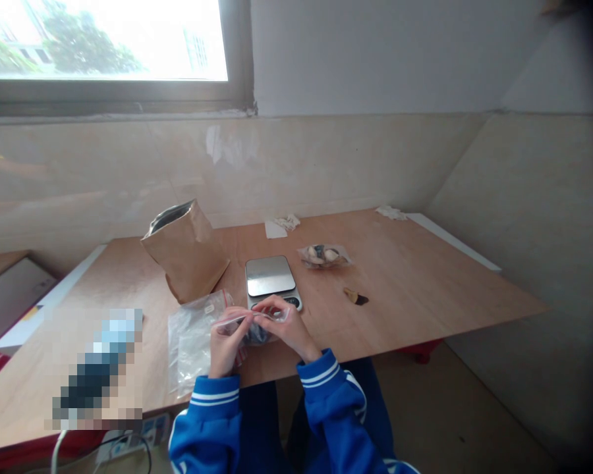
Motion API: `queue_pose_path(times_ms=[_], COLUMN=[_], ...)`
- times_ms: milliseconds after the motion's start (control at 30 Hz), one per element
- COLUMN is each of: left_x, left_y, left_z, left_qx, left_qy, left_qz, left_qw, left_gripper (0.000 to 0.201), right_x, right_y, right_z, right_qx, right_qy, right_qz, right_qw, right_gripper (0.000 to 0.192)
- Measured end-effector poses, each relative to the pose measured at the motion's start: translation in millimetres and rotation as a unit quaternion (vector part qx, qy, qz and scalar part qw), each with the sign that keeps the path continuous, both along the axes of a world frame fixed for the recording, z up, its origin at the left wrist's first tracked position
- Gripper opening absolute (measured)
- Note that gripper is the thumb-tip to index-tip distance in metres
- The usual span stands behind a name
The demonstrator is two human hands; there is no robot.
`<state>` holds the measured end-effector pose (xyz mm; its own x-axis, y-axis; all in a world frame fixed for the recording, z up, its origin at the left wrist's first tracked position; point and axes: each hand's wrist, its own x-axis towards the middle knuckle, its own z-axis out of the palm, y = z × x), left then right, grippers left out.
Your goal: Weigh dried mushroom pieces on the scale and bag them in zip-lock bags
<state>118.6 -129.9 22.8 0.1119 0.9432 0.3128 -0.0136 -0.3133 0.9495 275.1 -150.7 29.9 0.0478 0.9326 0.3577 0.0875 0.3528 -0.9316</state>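
My left hand [228,339] and my right hand [285,322] meet at the top edge of a clear plastic zip bag [259,334], with fingers pinched on its rim. Dark contents show low in the bag, but I cannot make out what they are. Just behind my hands sits a kitchen scale [270,276] with a bare silver plate; my fingers hide part of its front panel. Flat clear zip bags [194,352] with red strips lie beside and partly under my left hand.
A brown paper pouch [190,253] stands open at the back left. Beyond the scale lies a filled clear bag [325,255] of pale and dark pieces. A small brown-and-dark piece [356,296] rests to the right. Crumpled white tissue [287,222] lies near the wall.
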Motion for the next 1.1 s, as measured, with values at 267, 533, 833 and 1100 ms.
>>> queue_pose_path(times_ms=[267,533,833,1100], left_x=[1.2,1.2,-0.5,-1.8], left_y=[-1.6,-2.1,-2.5,-2.2], left_z=[0.6,-0.4,-2.3,-4.2], left_qx=[0.001,0.009,-0.017,-0.026], left_qy=[0.001,-0.005,-0.001,0.004], left_qz=[0.007,0.021,0.026,0.011], left_qw=[1.0,1.0,1.0,1.0], left_gripper=[0.016,0.013,0.016,0.016], right_x=[-2.1,-6.0,-2.0,-1.2], right_y=[0.9,-0.6,-0.7,1.0], right_z=[-0.4,3.2,1.3,-2.5], right_qx=[0.042,0.043,0.037,0.009], right_qy=[0.008,0.015,0.013,0.026], right_qz=[-0.023,-0.039,-0.026,-0.038], right_qw=[0.999,0.998,0.999,0.999], right_gripper=[0.016,0.013,0.016,0.022])
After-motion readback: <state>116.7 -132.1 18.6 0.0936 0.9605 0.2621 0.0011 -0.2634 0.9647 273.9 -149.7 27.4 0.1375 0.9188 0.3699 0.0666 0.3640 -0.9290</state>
